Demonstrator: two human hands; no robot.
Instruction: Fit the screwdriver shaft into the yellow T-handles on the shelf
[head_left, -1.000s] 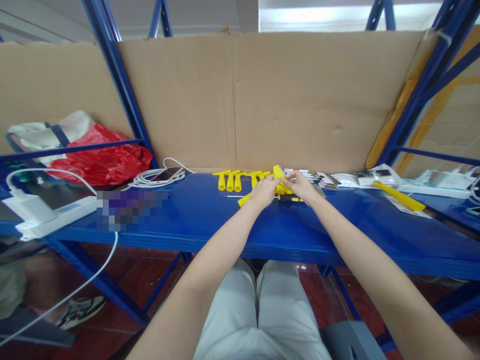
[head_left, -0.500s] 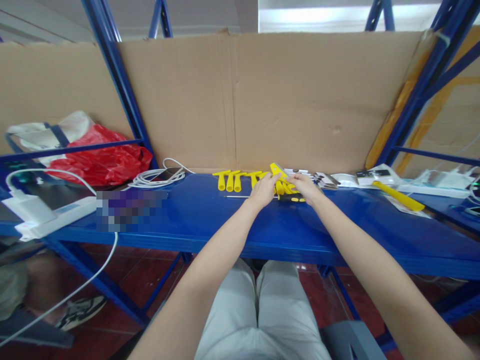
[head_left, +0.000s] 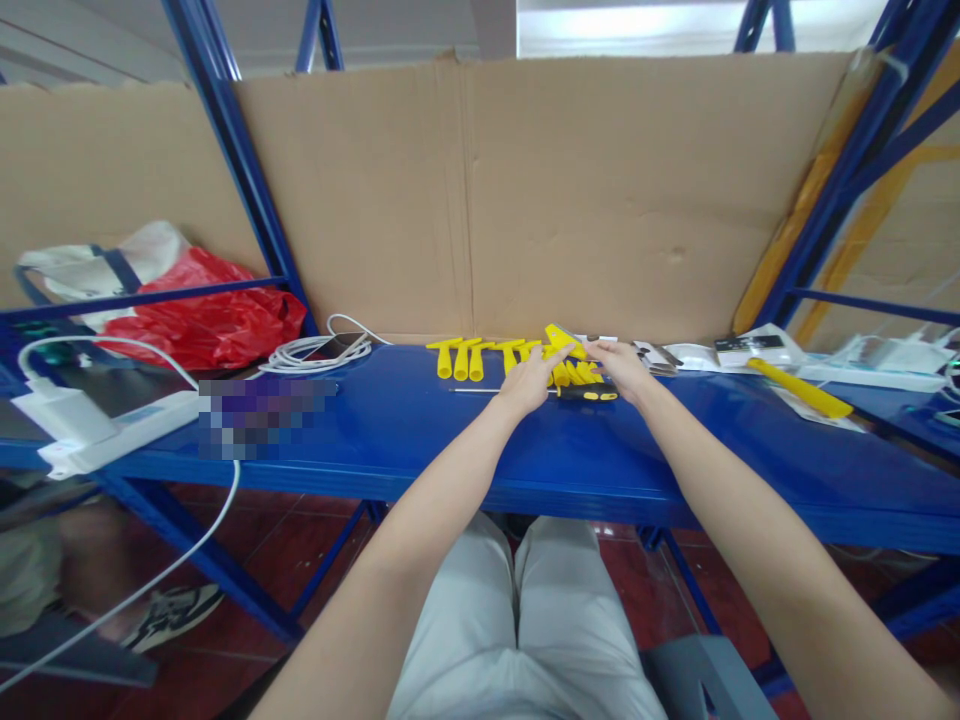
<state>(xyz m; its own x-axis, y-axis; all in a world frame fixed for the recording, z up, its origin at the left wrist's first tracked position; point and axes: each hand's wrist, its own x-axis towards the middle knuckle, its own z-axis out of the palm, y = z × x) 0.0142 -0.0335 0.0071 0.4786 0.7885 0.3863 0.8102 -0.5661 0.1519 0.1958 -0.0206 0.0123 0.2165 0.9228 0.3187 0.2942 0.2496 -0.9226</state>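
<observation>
My left hand (head_left: 527,380) is closed on a yellow plastic scraper (head_left: 562,338), whose wide flat head points up and away from me. My right hand (head_left: 626,370) is close by on the right, its fingertips pinched at the scraper's right end; what lies between them is too small to make out. Below the hands, a screwdriver (head_left: 586,393) with a black and yellow handle lies flat, its shaft toward the left. Several more yellow T-shaped scrapers (head_left: 469,360) lie in a row left of my hands. Other yellow scrapers (head_left: 577,373) lie between and beneath my hands.
Small packets (head_left: 656,357) and a yellow strip-like piece (head_left: 802,388) lie to the right. A coiled white cable (head_left: 315,353), a power strip (head_left: 124,430) and a red bag (head_left: 202,315) are on the left. Cardboard (head_left: 600,200) stands behind the blue table (head_left: 420,450).
My right hand has shifted slightly right, and its fingertips sit farther out along the scraper's right end. The left hand keeps its hold on the scraper, nearly still.
</observation>
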